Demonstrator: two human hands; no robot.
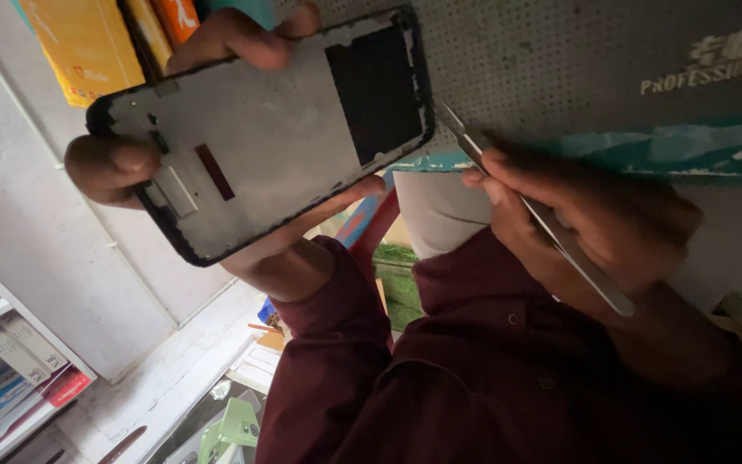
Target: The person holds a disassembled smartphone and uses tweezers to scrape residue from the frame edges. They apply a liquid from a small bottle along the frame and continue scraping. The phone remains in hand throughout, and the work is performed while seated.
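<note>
My left hand (216, 155) grips a bare phone frame (259, 137), a grey metal plate with a black rim and a dark rectangular opening near one end. Fingers curl over its far edge, the thumb presses its near edge. My right hand (586, 223) holds metal tweezers (543, 219), their tips pointing at the frame's corner, just beside it. Both arms wear dark maroon sleeves (474, 361).
A dark perforated work mat (560, 69) with a teal band lies behind the hands. Yellow and orange boxes (88, 43) sit at the top left. A white shelf (10, 344) holds small boxes at the lower left. A green object (234, 425) lies below.
</note>
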